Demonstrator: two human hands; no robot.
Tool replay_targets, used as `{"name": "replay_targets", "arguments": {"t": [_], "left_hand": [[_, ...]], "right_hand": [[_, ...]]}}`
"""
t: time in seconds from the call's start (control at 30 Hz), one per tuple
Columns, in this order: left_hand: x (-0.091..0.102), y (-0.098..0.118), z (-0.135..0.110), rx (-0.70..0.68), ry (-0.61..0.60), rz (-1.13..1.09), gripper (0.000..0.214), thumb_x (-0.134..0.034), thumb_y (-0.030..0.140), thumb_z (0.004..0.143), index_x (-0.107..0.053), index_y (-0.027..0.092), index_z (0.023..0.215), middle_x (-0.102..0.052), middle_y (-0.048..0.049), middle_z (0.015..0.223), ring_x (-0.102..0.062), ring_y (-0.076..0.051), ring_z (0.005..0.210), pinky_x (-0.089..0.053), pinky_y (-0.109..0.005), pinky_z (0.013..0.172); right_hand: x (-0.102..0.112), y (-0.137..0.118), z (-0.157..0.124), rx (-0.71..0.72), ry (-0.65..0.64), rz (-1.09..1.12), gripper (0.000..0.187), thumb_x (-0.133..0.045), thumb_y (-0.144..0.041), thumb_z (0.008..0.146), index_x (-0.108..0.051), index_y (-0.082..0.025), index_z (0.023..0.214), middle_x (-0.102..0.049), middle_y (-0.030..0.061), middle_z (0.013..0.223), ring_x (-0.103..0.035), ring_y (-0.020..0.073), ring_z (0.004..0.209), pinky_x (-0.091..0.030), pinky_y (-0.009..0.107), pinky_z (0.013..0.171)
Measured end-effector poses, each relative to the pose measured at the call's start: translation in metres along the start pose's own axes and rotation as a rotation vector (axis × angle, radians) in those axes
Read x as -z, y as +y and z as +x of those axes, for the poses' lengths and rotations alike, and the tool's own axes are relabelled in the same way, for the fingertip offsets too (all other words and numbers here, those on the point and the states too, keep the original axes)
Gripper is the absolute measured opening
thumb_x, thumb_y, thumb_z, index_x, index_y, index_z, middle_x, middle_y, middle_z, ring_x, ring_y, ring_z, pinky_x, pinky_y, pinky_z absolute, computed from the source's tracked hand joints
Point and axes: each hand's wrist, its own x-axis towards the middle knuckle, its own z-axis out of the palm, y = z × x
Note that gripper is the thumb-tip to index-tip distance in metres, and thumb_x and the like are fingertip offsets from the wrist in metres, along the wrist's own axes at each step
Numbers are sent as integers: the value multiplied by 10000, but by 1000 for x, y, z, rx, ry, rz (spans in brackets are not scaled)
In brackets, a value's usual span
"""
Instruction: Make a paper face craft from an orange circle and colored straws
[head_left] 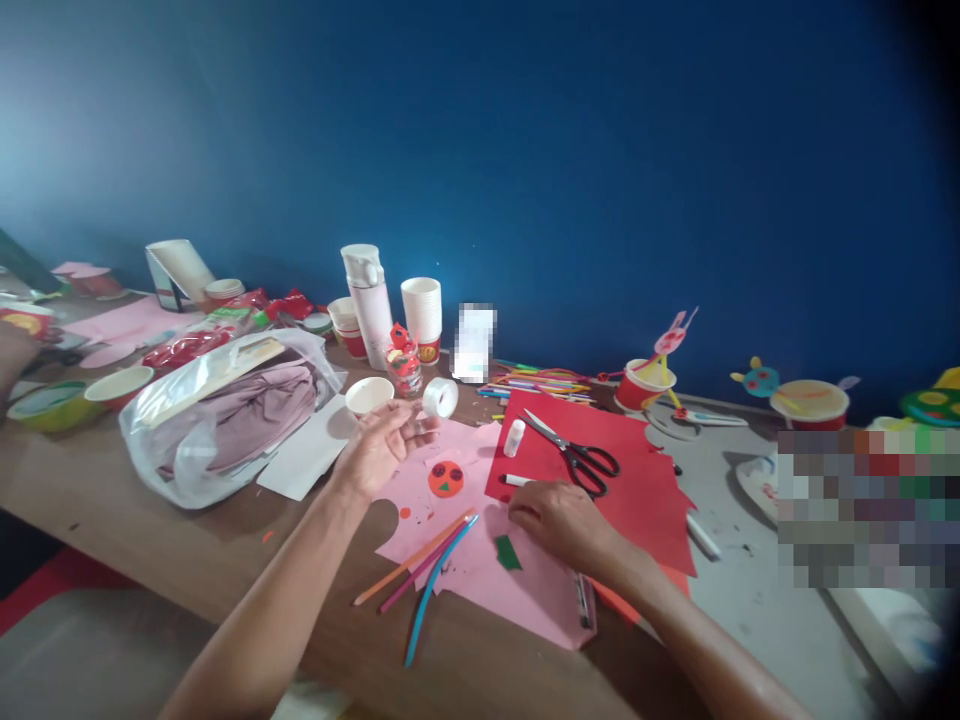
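Note:
My left hand (382, 445) is raised over the pink paper (469, 570), its thumb and fingertips at a roll of clear tape (440, 398), which it appears to grip. My right hand (562, 520) rests palm down where the pink paper meets the red paper (637, 470). Its fingers are curled together, and whatever they pinch is hidden. Just beyond them lies a white pen (517, 480), and a green paper scrap (508, 552) is close by. Between my hands is an orange paper disc (445, 479) with two dark round eyes and a green triangle.
Black-handled scissors (574, 455) and a glue stick (514, 438) lie on the red paper. Coloured sticks (431, 580) cross the pink paper's front edge. A plastic bag (225, 420), a white bottle (366, 300), stacked cups (421, 310) and a decorated cup (645, 385) stand around.

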Motion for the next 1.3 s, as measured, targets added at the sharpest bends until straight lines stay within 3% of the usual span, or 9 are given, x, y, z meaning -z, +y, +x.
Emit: {"name": "replay_targets", "arguments": {"t": [0.17, 0.37, 0.5, 0.63, 0.87, 0.97, 1.07, 1.17, 1.3], "left_hand": [[9, -15, 6, 39, 17, 9, 47, -652, 179, 754, -620, 145, 755, -702, -40, 834, -668, -187, 797, -524, -341, 746], [11, -20, 2, 95, -11, 0, 58, -666, 187, 747, -624, 150, 732, -687, -28, 868, -658, -183, 801, -516, -338, 749], [9, -24, -1, 120, -48, 2, 68, -682, 197, 732, -630, 154, 726, -686, -34, 876, -657, -201, 811, -507, -340, 749], [6, -26, -6, 118, -105, 5, 57, -670, 179, 743, -631, 152, 712, -676, -35, 931, -649, -192, 827, -497, -360, 792], [6, -22, -9, 88, -130, 34, 40, -664, 178, 748, -634, 161, 727, -671, -34, 1024, -656, -196, 840, -497, -364, 814], [6, -19, -10, 64, -122, 67, 45, -678, 177, 731, -637, 160, 727, -668, -39, 1048, -664, -197, 829, -497, -358, 810], [4, -17, -13, 45, -132, 86, 47, -687, 181, 724, -644, 164, 720, -662, -25, 1059, -671, -208, 824, -492, -379, 826], [2, -16, -15, 22, -122, 92, 57, -698, 189, 716, -647, 165, 718, -664, -19, 1025, -674, -227, 829, -495, -394, 827], [2, -15, -17, -11, -109, 92, 51, -692, 184, 722, -649, 159, 715, -651, -8, 1021, -670, -216, 833, -496, -389, 840]], "right_hand": [[21, 16, 4, -76, -24, -96, 284, -416, -286, 881, -655, -215, 745, -689, 20, 741, -620, 161, 679, -330, 240, 574], [45, 65, 2, -468, 53, -353, 252, -442, -350, 850, -622, -224, 975, -675, 82, 961, -634, 245, 856, -377, 280, 607], [35, 86, 5, -482, -57, -348, 350, -506, -371, 789, -565, -229, 1103, -672, 86, 963, -640, 270, 860, -385, 288, 592], [26, 85, 12, -489, -46, -348, 395, -486, -379, 781, -550, -230, 1141, -671, 110, 981, -640, 294, 862, -398, 314, 612], [36, 102, 10, -491, 51, -160, 275, -479, -356, 758, -629, -219, 945, -670, 73, 782, -627, 257, 741, -416, 326, 621], [52, 103, 0, -398, 152, 349, 389, -485, -386, 779, -539, -198, 1115, -641, 70, 818, -604, 206, 700, -446, 309, 622], [66, 85, -12, -132, 168, 806, 586, -548, -543, 749, -436, -201, 1211, -587, 65, 839, -570, 187, 692, -462, 316, 647], [66, 57, -18, 188, -134, 978, 726, -564, -671, 686, -446, -208, 1234, -561, 78, 919, -535, 196, 795, -441, 325, 750], [50, 33, -10, 265, -423, 1068, 679, -656, -601, 662, -483, -187, 1171, -535, 42, 862, -502, 151, 735, -432, 277, 671]]}}
